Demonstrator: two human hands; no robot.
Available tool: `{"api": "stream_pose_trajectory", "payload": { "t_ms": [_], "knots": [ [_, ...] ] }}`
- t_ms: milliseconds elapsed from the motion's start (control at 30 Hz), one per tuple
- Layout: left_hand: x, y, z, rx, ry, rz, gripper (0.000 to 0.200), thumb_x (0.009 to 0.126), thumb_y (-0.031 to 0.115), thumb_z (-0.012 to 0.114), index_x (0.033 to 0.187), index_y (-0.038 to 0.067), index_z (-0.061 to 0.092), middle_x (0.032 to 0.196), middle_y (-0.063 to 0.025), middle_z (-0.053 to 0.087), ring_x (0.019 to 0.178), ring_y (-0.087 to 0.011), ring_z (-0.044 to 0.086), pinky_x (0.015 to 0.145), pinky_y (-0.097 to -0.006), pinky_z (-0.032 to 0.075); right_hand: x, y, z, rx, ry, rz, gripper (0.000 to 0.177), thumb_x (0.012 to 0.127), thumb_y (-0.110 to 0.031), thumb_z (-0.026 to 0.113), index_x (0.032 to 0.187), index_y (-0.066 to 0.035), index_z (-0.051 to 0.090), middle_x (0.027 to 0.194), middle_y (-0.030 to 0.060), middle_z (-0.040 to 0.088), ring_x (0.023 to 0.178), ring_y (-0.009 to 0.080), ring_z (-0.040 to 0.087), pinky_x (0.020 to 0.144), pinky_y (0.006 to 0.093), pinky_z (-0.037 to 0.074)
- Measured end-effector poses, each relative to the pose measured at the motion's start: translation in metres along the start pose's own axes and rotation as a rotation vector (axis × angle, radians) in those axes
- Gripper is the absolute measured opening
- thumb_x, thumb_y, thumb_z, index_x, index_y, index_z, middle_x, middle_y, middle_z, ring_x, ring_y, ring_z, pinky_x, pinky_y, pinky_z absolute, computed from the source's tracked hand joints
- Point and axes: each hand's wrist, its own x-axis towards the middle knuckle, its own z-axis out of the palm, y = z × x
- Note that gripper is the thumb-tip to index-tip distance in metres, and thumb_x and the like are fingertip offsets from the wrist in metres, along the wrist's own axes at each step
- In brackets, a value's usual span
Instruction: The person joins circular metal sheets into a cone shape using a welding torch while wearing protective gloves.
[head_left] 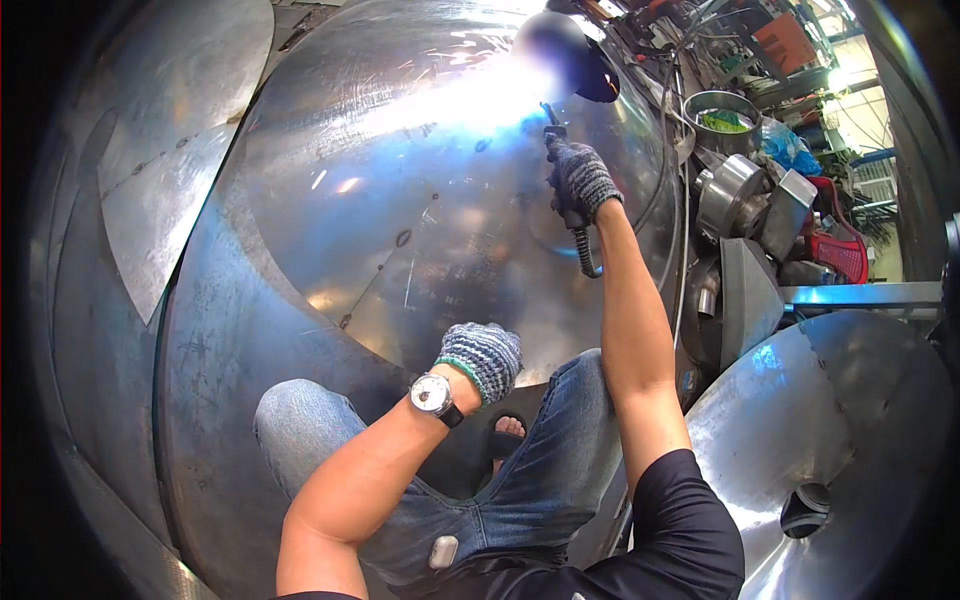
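Metal sheet (330,220): lying ahead of the jeans (570,450), catching one arc glare (535,90) well beyond them. Gripping a torch (554,132) firmly with the gloved right hand (586,182), far ahead of the jeans; holding the gloved left hand (482,360) just ahead of them, back upward, hiding any grip. Appearing underway, already bearing a line of dark marks (403,238) ahead of the jeans, but leaving finished and remaining portions impossible to tell. Counting one sheet, one torch, two gloved hands, one wristwatch (431,394).

Metal workshop, indicated by a large steel sheet (380,240), welding sparks (470,75) above it, and steel parts (730,195) to its right.
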Motion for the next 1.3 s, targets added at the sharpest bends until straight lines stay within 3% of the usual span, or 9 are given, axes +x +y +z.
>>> {"api": "stream_pose_trajectory", "payload": {
  "t_ms": [133,433,533,733,1100,1133,1200,1267,1300],
  "knots": [
    [0.003,-0.001,0.0,-0.014,-0.052,0.008,0.032,0.098,0.029,0.065,0.117,0.004,0.072,0.115,-0.0222,0.074,0.108,-0.0416,0.073,0.093,-0.0517,0.058,-0.014,-0.048,-0.034,0.627,-0.108,0.524,0.046,0.11,-0.035,0.054,0.132,0.006,0.058,0.087,0.018,0.073,0.075,0.0294,0.075,0.059,0.0447,0.062],
    [0.003,0.003,-0.001,-0.014,-0.072,-0.024,0.028,0.092,0.021,0.068,0.115,0.006,0.076,0.115,-0.0211,0.076,0.11,-0.0389,0.074,0.095,-0.0494,0.058,-0.003,0.007,-0.005,0.284,0.076,-0.078,0.048,0.107,-0.044,0.058,0.13,-0.001,0.059,0.099,0.017,0.074,0.072,0.0286,0.074,0.065,0.0464,0.063],
    [0.002,0.003,-0.001,-0.013,-0.042,-0.019,0.028,0.093,0.024,0.068,0.115,0.007,0.076,0.115,-0.0205,0.076,0.11,-0.0385,0.074,0.095,-0.0498,0.058,-0.016,-0.039,-0.041,1.071,0.168,0.563,0.055,0.098,-0.055,0.069,0.117,-0.003,0.066,0.073,0.0078,0.061,0.058,0.0213,0.061,0.047,0.0394,0.052],
    [0.029,0.021,0.006,0.063,-0.132,0.019,0.036,0.1,0.034,0.062,0.12,0.005,0.072,0.119,-0.0217,0.074,0.113,-0.0405,0.071,0.098,-0.0493,0.056,-0.024,-0.053,-0.023,1.039,0.351,0.505,0.056,0.094,-0.053,0.076,0.122,-0.006,0.065,0.076,0.0061,0.062,0.057,0.0201,0.061,0.047,0.0402,0.052],
    [0.044,-0.004,0.048,0.123,-0.369,-0.059,0.041,0.099,0.041,0.064,0.117,0.007,0.078,0.114,-0.0217,0.077,0.106,-0.0408,0.074,0.094,-0.0508,0.058,-0.041,-0.075,0.062,0.958,-0.121,0.484,0.087,0.072,-0.04,0.096,0.136,0.006,0.059,0.099,0.0207,0.073,0.069,0.0284,0.072,0.052,0.0416,0.059],
    [0.076,-0.073,0.121,-0.033,-0.279,0.152,0.047,0.096,0.048,0.072,0.123,0.009,0.076,0.115,-0.0214,0.076,0.106,-0.0398,0.074,0.09,-0.0454,0.059,-0.041,-0.074,0.063,0.98,-0.122,0.476,0.087,0.072,-0.04,0.096,0.136,0.006,0.059,0.099,0.0207,0.073,0.069,0.0284,0.072,0.052,0.0416,0.059],
    [0.06,-0.035,0.025,-0.688,-0.44,-0.254,0.044,0.098,0.043,0.073,0.128,0.01,0.073,0.115,-0.0151,0.078,0.104,-0.0318,0.075,0.089,-0.0365,0.059,-0.04,-0.074,0.065,0.929,-0.131,0.499,0.089,0.07,-0.039,0.096,0.138,0.004,0.059,0.097,0.0197,0.074,0.069,0.0281,0.072,0.052,0.0411,0.059],
    [0.106,-0.145,0.085,-0.708,0.067,0.331,0.045,0.097,0.039,0.074,0.132,0.012,0.07,0.115,-0.0064,0.078,0.098,-0.0235,0.075,0.087,-0.0302,0.059,-0.045,-0.075,0.071,0.857,-0.155,0.482,0.087,0.072,-0.044,0.093,0.138,0.003,0.06,0.111,0.0234,0.074,0.088,0.0334,0.076,0.072,0.046,0.064],
    [0.116,-0.135,0.056,0.049,0.129,0.353,0.042,0.095,0.036,0.074,0.13,0.013,0.07,0.115,-0.0045,0.077,0.096,-0.0227,0.075,0.086,-0.0315,0.06,-0.042,-0.072,0.086,0.704,-0.071,0.435,0.086,0.074,-0.048,0.09,0.137,0.002,0.062,0.121,0.025,0.072,0.103,0.0359,0.074,0.086,0.0468,0.061]
  ]
}}
